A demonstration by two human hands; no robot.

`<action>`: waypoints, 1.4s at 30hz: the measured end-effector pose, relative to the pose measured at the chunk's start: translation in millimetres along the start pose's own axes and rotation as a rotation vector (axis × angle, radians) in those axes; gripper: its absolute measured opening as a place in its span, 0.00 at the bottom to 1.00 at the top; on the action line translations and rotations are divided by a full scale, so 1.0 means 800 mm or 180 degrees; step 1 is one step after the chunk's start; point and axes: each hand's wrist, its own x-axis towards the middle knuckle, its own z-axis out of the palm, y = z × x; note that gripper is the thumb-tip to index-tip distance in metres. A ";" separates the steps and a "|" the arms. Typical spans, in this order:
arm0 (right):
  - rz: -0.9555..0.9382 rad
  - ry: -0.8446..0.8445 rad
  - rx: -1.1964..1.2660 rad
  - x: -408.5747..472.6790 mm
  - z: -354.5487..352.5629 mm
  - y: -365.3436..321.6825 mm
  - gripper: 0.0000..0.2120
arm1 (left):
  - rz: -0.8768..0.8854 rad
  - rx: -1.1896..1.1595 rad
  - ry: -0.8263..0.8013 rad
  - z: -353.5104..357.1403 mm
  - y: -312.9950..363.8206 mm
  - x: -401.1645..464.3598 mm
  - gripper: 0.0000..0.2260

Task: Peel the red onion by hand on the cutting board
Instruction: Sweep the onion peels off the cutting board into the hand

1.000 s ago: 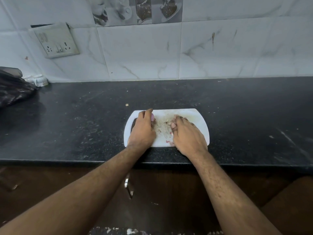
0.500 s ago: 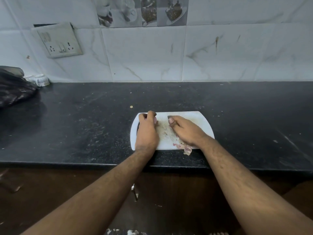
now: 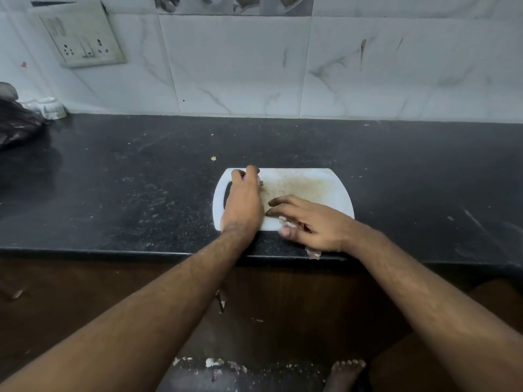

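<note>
Purple-pink is all I can see of the onion [image 3: 258,180]: a sliver of it peeks out past my left hand [image 3: 242,203], at the far left end of the cutting board [image 3: 338,190]. My left fingers are curled down over it, gripping it against the board, so I cannot tell which way it points or how its long axis lies. One onion, as far as I can count.

My right hand [image 3: 310,223] lies flat and loose, fingers spread and stretched leftward across the near edge of the board, palm partly off it over the counter [image 3: 113,193]. It grips nothing firmly, though pale pink scraps of skin [image 3: 285,222] sit under and beside its thumb and fingertips. One more scrap [image 3: 313,253] hangs at the counter's front edge, just below that wrist.

One board, white plastic, its long side running left to right, with a handle slot at the left end beside my left hand and a brownish stain over its middle.

Around it the black stone counter is speckled with crumbs. Far to the left sits one dark bag [image 3: 17,125], with a small white object [image 3: 49,108] behind it against the wall. One socket plate [image 3: 82,35] is fixed to the marbled tiles above.

Down below, a dark bin [image 3: 254,374] holds bits of peel, and my bare foot [image 3: 343,372] stands beside it.
</note>
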 end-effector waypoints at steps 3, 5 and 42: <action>-0.0090 0.0274 -0.0260 -0.001 0.009 0.000 0.18 | -0.0007 -0.0008 -0.0047 0.002 -0.003 0.000 0.09; -0.0073 0.0446 -0.0188 0.000 0.009 0.000 0.11 | 0.0016 0.0015 -0.0079 0.003 -0.005 0.001 0.09; 0.1448 0.1977 0.0806 -0.042 0.010 -0.024 0.11 | 0.0324 0.0227 0.0064 -0.006 0.012 -0.008 0.14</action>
